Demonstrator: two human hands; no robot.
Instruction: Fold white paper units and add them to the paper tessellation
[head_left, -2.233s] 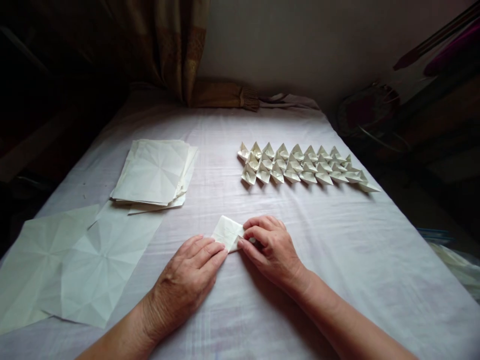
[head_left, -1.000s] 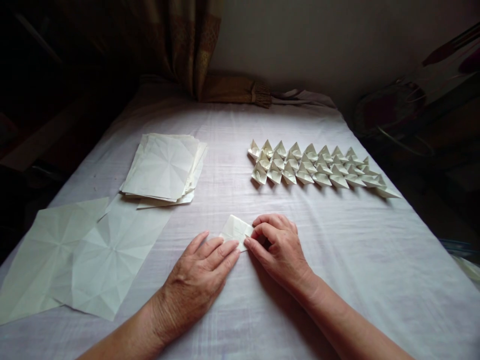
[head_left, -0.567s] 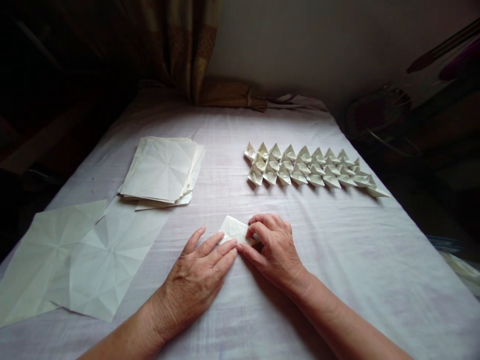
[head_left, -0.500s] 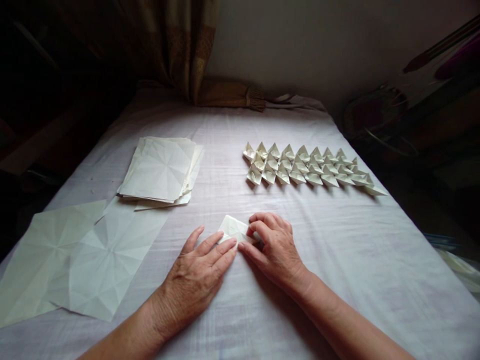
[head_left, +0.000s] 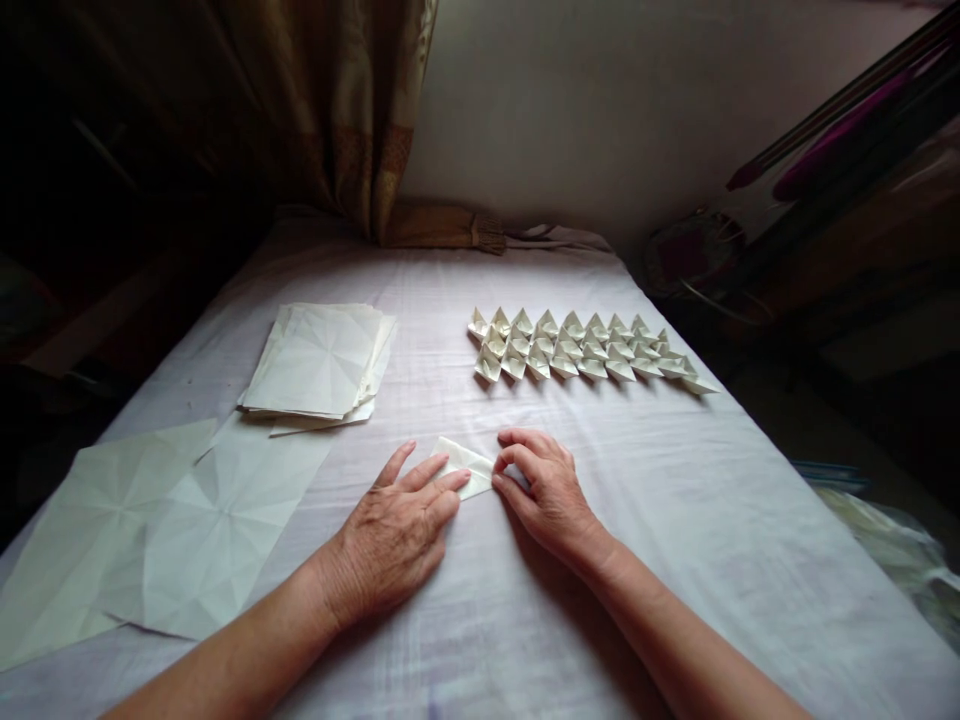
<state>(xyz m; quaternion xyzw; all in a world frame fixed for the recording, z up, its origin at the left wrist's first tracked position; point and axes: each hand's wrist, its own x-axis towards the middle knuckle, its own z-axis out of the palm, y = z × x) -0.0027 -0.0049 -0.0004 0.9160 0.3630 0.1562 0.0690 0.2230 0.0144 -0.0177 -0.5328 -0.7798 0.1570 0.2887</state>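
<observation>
A small folded piece of white paper (head_left: 478,482) lies on the cloth between my two hands. My left hand (head_left: 401,510) rests on its left part with fingers stretched out and spread, pressing it down. My right hand (head_left: 544,490) pinches the paper's right corner between thumb and fingers. Beyond the right hand stand several folded paper boats (head_left: 570,350), packed together in rows. Creased square sheets (head_left: 225,515) lie flat to the left of my left hand, partly overlapping.
A stack of creased white paper (head_left: 319,360) sits at the back left. The pale bedsheet (head_left: 675,560) covers the whole surface. A brown curtain (head_left: 360,130) hangs at the far edge. Plastic bags (head_left: 885,540) lie beyond the right edge.
The paper's near part has been folded over, so it is now a narrower shape. My right fingers have closed at its right corner. The camera view has shifted a little.
</observation>
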